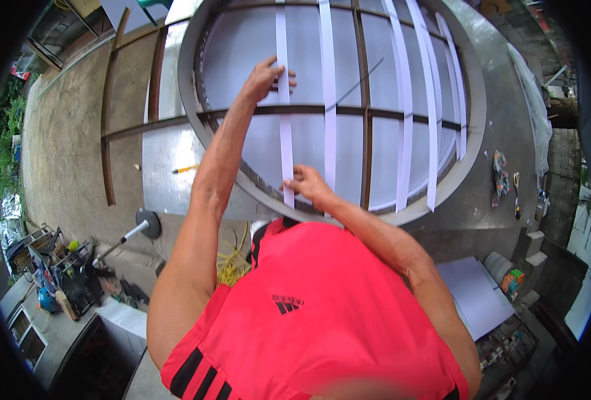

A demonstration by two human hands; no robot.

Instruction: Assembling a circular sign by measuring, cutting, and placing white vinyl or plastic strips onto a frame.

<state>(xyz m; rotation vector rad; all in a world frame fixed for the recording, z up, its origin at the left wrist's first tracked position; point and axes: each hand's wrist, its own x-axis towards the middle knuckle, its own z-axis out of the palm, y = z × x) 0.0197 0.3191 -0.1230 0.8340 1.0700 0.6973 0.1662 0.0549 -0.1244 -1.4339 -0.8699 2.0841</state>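
A large round grey frame [475,127] lies before me on a metal-topped table [505,137], with brown metal bars [367,157] crossing it. Several long white strips run lengthwise over the bars. My left hand [261,81] is closed around the leftmost strip [285,137], thumb on top and fingers behind, above the middle crossbar. Close to that strip's near end, my right hand [310,188] pinches its edge. Beside it lies a second white strip [328,73], which neither hand grips. A thin dark rod or tie [362,81] sticks up at a slant by the middle crossbar.
Brown bars [155,77] extend left beyond the frame. A yellow-and-black tool [186,169] lies on the table's left part; scissors [517,203] and a crumpled plastic bag [501,177] lie right. Below are yellow rope [232,270], a disc on a pole [149,224] and white sheets [469,293].
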